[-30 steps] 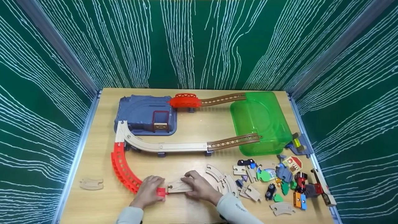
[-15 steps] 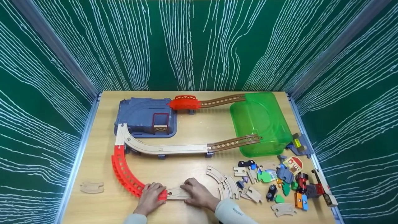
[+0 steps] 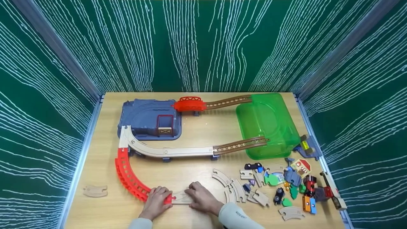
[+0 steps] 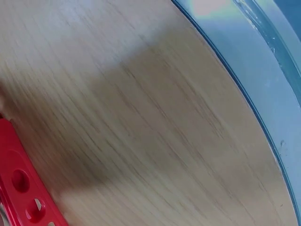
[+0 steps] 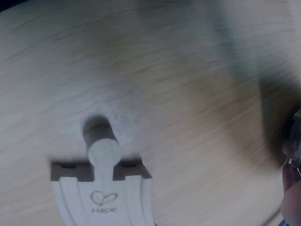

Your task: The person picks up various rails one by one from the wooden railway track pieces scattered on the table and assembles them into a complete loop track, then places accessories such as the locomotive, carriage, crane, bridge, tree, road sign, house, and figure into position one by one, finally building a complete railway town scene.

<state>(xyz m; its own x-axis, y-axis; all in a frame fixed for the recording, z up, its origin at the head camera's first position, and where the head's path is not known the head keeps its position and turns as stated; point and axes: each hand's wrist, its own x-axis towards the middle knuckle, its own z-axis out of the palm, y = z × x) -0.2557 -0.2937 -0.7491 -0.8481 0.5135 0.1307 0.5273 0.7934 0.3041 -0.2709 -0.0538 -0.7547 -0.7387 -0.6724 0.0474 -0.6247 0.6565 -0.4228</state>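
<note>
My left hand (image 3: 155, 201) grips the near end of a red curved plastic track (image 3: 129, 176); the same red track (image 4: 23, 181) shows at the lower left of the left wrist view. My right hand (image 3: 202, 197) holds a light wooden track (image 3: 181, 197) by its right part, fingers at the far side and thumb at the near side. The red end meets the wooden track's left end, where a red peg sits in the notch. The wooden track's right end is hidden under the hand. In the right wrist view, fingers (image 5: 292, 197) show at the right edge.
Loose curved wooden tracks (image 3: 233, 187) lie right of my right hand. A toy pile with a red engine (image 3: 309, 184) spreads further right. Behind run a raised white track (image 3: 181, 151), a grey tunnel base (image 3: 143, 114) and a green bin (image 3: 270, 127). A short wooden track (image 3: 95, 191) lies left.
The slight gap and offset between the red track's end and the wooden track have closed; they now line up. Both hands moved a little toward the near edge, then stayed almost still.
</note>
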